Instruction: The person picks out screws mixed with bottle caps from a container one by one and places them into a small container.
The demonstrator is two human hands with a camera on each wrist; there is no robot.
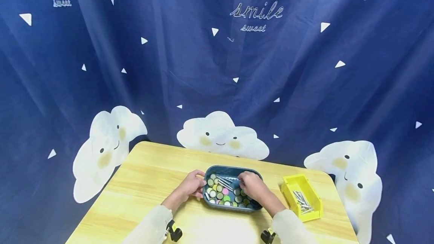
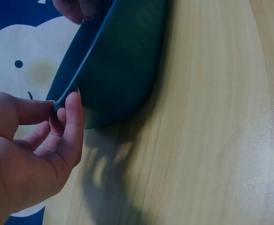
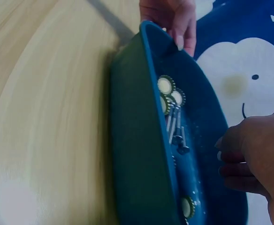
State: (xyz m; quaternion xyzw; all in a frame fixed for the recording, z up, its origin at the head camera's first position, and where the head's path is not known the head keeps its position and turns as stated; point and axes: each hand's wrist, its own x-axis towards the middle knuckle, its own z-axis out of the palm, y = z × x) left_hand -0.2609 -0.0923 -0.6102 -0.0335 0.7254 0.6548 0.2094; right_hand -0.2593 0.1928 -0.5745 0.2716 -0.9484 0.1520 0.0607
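A dark blue-green basin holds several bottle caps and a few silver bolts. Thumb and fingers of my left hand pinch the basin's rim at its left end. My right hand reaches in over the basin's right part, its fingers bent near the far inner wall. In the right wrist view the fingertips of my right hand are close together, and whether anything is between them is hidden. The bolts lie in a bunch near the basin's middle, the caps around and below them.
A yellow bin with more silver bolts stands on the wooden table to the right of the basin. Behind the table hangs a blue curtain with printed clouds.
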